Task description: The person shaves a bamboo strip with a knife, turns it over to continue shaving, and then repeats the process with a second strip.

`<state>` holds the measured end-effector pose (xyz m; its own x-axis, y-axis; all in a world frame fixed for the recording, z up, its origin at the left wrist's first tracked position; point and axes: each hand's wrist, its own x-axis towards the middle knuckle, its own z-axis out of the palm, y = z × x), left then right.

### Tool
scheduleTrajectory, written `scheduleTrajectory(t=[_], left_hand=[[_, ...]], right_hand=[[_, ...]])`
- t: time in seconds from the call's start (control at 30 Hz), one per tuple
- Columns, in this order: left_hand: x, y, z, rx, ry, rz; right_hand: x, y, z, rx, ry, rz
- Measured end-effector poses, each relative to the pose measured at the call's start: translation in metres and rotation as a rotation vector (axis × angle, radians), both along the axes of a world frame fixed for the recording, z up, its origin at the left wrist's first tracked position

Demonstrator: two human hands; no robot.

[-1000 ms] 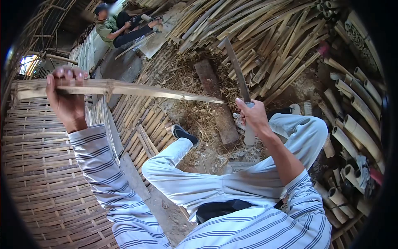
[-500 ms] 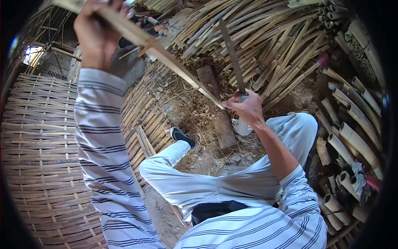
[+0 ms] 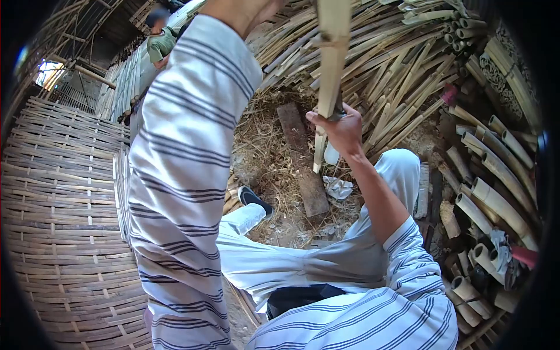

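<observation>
My left hand (image 3: pixel 248 14) is raised at the top edge, its fingers mostly cut off by the frame. A split bamboo strip (image 3: pixel 333 52) runs down from the top edge near that hand, almost upright, its lower tip close to a wooden block (image 3: pixel 313 191). My right hand (image 3: pixel 345 133) is closed round a knife with a pale handle (image 3: pixel 331 154), beside the strip. The thumb reaches towards the strip's edge. Most of the knife's dark blade is hidden behind the bamboo.
Long bamboo strips (image 3: pixel 385 76) are piled ahead. Cut bamboo tubes (image 3: pixel 496 204) lie to my right, and a woven bamboo panel (image 3: pixel 64 221) spreads on the left. Shavings (image 3: pixel 262 157) cover the ground. Another person in a green shirt (image 3: pixel 161 45) is at the upper left.
The bamboo strip has swung from a slant to nearly upright, now in front of the blade. My left arm has moved to the right, and its hand has partly left the frame.
</observation>
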<state>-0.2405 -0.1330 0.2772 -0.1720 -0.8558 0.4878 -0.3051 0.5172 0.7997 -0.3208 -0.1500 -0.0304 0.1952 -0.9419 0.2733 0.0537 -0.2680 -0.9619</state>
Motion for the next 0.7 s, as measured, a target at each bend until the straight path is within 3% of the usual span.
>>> scheduleTrajectory(t=[0.07,0.13,0.17,0.23,0.27,0.3,0.33,0.4,0.47,0.5,0.63,0.7], left_hand=[[0.002,0.020,-0.005,-0.085,-0.258,0.139],[0.004,0.038,-0.039,-0.358,-0.334,0.199],[0.022,0.043,-0.068,-0.339,-0.339,0.165],[0.043,0.070,-0.127,-0.006,-0.307,0.138],[0.040,0.097,-0.154,0.307,-0.263,0.144],[0.046,0.112,-0.184,0.445,-0.345,0.055],[0.048,0.125,-0.224,0.730,-0.244,-0.014],[0.056,0.151,-0.315,0.896,-0.317,-0.090],[0.051,0.173,-0.370,0.963,-0.263,0.044],[0.053,0.175,-0.389,0.975,-0.153,-0.019],[0.054,0.168,-0.375,0.753,0.792,0.175],[0.062,0.162,-0.363,0.462,0.824,0.273]], right_hand=[[-0.003,-0.009,-0.004,0.030,-0.065,-0.054],[-0.017,-0.009,0.020,0.162,-0.125,-0.100],[-0.026,-0.010,0.031,0.239,-0.176,-0.121],[-0.036,-0.016,0.032,0.359,-0.314,-0.154],[-0.040,-0.023,0.028,0.399,-0.399,-0.166],[-0.043,-0.029,0.024,0.440,-0.485,-0.177],[-0.048,-0.033,0.018,0.464,-0.560,-0.120],[-0.059,-0.042,0.009,0.506,-0.709,-0.002],[-0.064,-0.044,0.006,0.567,-0.731,0.040],[-0.065,-0.041,0.006,0.584,-0.760,0.048],[-0.055,-0.036,-0.020,0.574,-0.828,0.016],[-0.044,-0.034,-0.027,0.667,-0.870,0.017]])
